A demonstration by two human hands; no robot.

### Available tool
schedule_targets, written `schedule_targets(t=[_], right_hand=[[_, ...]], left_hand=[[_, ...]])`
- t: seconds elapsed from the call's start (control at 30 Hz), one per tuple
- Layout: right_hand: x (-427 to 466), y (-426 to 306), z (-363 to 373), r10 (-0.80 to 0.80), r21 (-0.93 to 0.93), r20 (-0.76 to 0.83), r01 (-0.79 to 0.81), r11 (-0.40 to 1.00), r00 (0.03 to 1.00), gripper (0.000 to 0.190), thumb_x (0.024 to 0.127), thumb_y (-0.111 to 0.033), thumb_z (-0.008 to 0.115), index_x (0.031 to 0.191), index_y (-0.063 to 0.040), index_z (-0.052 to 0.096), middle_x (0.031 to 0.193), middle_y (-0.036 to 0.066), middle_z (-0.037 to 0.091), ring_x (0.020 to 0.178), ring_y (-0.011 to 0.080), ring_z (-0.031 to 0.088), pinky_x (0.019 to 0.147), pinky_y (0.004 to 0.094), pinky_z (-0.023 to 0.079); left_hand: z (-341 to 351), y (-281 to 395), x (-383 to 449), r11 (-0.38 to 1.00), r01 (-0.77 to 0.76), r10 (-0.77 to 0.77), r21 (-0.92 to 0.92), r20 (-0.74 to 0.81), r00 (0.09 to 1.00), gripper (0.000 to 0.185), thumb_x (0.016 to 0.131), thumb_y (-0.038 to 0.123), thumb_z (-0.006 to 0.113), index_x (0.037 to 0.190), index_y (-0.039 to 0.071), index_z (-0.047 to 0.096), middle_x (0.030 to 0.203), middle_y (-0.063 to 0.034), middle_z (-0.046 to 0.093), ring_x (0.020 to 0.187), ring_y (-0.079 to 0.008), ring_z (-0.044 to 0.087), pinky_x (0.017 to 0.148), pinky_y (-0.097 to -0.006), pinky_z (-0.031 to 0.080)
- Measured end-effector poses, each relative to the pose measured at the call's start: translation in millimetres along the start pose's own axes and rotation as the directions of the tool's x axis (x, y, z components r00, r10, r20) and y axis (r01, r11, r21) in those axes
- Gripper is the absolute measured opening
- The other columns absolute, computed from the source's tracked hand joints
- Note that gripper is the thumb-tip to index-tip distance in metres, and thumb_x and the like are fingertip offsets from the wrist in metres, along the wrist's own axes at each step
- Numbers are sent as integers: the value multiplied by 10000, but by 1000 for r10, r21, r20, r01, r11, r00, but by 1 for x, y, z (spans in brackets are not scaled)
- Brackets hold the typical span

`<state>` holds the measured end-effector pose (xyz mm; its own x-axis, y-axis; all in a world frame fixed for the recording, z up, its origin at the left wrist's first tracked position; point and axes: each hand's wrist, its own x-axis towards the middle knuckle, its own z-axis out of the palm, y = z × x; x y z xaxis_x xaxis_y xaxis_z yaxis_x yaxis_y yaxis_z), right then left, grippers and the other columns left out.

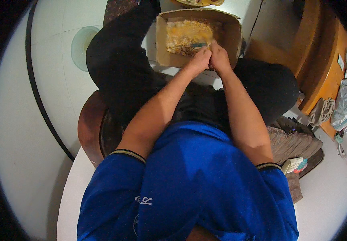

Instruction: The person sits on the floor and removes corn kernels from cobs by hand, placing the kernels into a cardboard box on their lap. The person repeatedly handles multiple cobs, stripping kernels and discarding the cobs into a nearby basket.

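An open cardboard box [235, 33] stands between my knees, with a heap of yellow and whitish crumbly pieces [188, 31] inside. My left hand [203, 57] and my right hand [219, 56] are close together over the box's near side, fingers curled inward. A dark green object [198, 45] shows just beyond my left fingertips; whether I hold it cannot be told. Anything small between the fingers is hidden or blurred.
A pale translucent tub [81, 49] is on the tiled floor left of my leg. Past the box is part of a yellowish container [199, 3]. Orange-brown wooden furniture [324, 78] with plastic bags [346, 99] stands at the right. A small packet [292, 165] lies on brown cloth by my right elbow.
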<state>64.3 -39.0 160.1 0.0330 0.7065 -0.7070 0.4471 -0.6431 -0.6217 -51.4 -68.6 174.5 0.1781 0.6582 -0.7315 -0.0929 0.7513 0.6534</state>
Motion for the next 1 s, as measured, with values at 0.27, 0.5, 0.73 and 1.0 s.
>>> schedule_targets(t=[0.27, 0.5, 0.73, 1.0], right_hand=[[-2, 3, 2, -153, -43, -43, 151, 988, 987, 481, 1013, -359, 374, 979, 47, 630, 1007, 300, 640, 969, 474, 596, 838, 485, 452], [8, 18, 1, 51, 421, 88, -84, 903, 995, 414, 1031, -441, 444, 1083, -78, 635, 872, 77, 644, 714, 162, 582, 609, 316, 481], [12, 30, 6, 62, 431, 189, -140, 891, 980, 387, 1033, -443, 450, 1112, -104, 620, 911, 33, 623, 732, 156, 566, 582, 307, 460], [14, 27, 9, -32, 342, 68, 7, 940, 997, 401, 1037, -382, 431, 1123, -45, 632, 984, 76, 650, 839, 182, 600, 698, 343, 490]], left_hand=[[0, -4, 6, 997, 26, -25, 68, -5, 1000, 379, 960, 260, 382, 1220, 15, 510, 1055, -108, 568, 903, -221, 554, 691, -413, 527], [0, 11, -5, 998, 41, -43, 42, 42, 998, 368, 948, 273, 417, 1217, 42, 514, 1024, -75, 569, 913, -213, 549, 722, -430, 530], [2, 2, 0, 998, 29, -32, 52, 51, 998, 367, 953, 274, 420, 1260, 81, 469, 1028, -73, 558, 896, -206, 542, 768, -450, 540], [6, -7, 6, 999, 24, -23, 40, -14, 1000, 341, 971, 242, 415, 1273, 95, 477, 963, -57, 544, 814, -188, 537, 702, -420, 537]])
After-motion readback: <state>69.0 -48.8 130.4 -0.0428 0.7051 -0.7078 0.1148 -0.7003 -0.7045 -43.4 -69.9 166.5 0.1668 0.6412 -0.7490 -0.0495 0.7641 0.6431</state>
